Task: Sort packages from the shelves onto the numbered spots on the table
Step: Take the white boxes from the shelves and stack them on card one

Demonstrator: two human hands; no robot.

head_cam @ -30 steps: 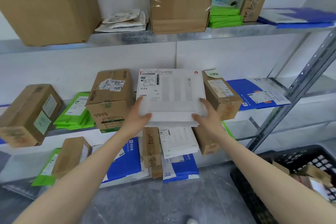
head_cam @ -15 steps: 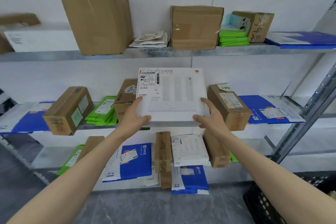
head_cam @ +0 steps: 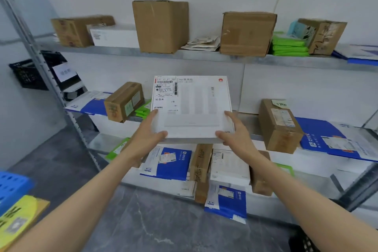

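The white flat box [head_cam: 192,108] has moved left in front of the middle shelf [head_cam: 245,120] over the last second, carried along by the left hand [head_cam: 149,135] and right hand [head_cam: 235,135]. It used to sit right up against the labelled brown carton [head_cam: 280,127] on its right, and now there's a wide gap between them. The other brown carton that stood on its left is hidden behind it, and the green mailers [head_cam: 143,109] only peek out. The view swung left too: an upright post [head_cam: 47,80], a black crate [head_cam: 26,73], a blue crate [head_cam: 12,188] and a yellow package [head_cam: 18,217] came in, and the black basket [head_cam: 302,239] is nearly gone.
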